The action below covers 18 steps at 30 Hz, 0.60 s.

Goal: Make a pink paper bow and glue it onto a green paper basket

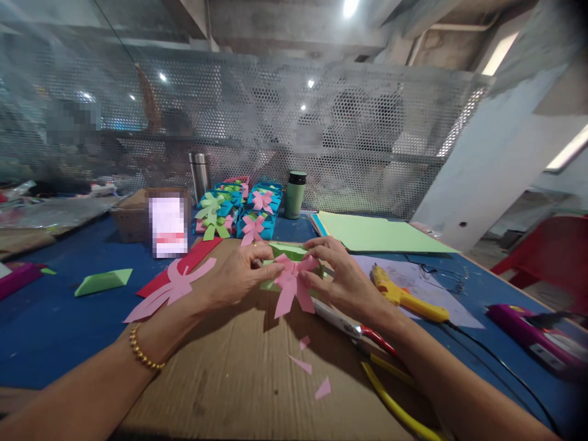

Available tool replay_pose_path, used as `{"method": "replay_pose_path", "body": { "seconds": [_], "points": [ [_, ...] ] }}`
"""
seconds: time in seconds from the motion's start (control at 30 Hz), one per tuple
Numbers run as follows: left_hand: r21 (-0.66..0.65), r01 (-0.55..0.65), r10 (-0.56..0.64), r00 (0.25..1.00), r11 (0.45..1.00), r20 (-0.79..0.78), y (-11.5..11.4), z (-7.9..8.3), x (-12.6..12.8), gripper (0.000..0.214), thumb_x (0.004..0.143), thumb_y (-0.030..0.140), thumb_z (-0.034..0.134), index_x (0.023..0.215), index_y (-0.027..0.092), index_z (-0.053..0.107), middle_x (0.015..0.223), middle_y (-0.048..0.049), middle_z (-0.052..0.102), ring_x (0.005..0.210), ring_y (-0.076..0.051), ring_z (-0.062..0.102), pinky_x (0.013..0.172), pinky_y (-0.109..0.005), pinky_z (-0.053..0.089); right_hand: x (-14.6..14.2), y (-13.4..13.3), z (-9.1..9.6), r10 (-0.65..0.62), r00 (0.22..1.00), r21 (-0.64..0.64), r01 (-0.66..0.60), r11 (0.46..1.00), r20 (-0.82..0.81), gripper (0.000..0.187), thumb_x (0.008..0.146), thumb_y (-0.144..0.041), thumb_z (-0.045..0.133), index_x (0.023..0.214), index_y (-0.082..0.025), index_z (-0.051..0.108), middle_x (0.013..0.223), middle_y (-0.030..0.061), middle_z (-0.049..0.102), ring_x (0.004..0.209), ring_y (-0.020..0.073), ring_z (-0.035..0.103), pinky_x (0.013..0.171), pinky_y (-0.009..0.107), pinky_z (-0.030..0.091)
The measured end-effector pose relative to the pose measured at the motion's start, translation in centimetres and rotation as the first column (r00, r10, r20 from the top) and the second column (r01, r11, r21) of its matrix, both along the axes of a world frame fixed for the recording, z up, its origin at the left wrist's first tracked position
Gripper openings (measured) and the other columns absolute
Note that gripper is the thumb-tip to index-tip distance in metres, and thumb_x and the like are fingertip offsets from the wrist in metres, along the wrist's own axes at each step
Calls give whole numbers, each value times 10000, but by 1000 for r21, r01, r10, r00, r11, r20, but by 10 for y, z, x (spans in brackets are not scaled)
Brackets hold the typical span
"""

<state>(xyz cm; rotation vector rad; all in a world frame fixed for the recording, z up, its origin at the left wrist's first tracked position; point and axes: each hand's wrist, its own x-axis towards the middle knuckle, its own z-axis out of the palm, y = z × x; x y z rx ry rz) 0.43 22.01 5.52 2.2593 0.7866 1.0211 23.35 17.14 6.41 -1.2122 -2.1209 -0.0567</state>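
Note:
A pink paper bow (pixel 294 288) with cut tails sits against the front of a small green paper box (pixel 285 250) over the cardboard. My left hand (pixel 241 272) pinches the left side of the bow and box, its fingers closed. From the other side my right hand (pixel 337 269) grips the bow's right loop with bent fingers. Parts of the box are hidden behind the bow and fingers. Under my right forearm lie scissors (pixel 337 321) with red and yellow handles. Another pink paper bow piece (pixel 177 285) rests left of my left hand, partly over a red paper strip (pixel 199 254).
A yellow glue gun (pixel 404 297) with a black cord lies at right, beside a purple power strip (pixel 535 337). Green paper sheets (pixel 390 233), a green tumbler (pixel 295 195), finished bow boxes (pixel 260 214) and a steel flask (pixel 200 177) stand behind. Pink scraps (pixel 323 388) dot the cardboard (pixel 248 380).

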Motion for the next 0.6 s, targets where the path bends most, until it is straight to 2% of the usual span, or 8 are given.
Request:
{"method": "replay_pose_path", "body": {
  "seconds": [0.47,0.6],
  "points": [
    [-26,13,-12,1000,1000,21,0,-1,0,361,937,359,602,630,184,525,682,40,428,654,-133,403,604,-308,287,-1,-1,2,0,1000,-24,0,1000,-5,52,868,-187,646,847,-216,609,1210,98,603,1126,275,579,991,495,472],
    [-24,-8,8,1000,1000,11,0,-1,0,319,933,341,602,657,184,577,694,34,466,662,-137,424,607,-309,296,-1,-1,1,1,1000,-24,-2,1000,-7,49,865,-192,649,856,-216,607,1215,101,601,1139,279,574,991,492,471]
  ]
}}
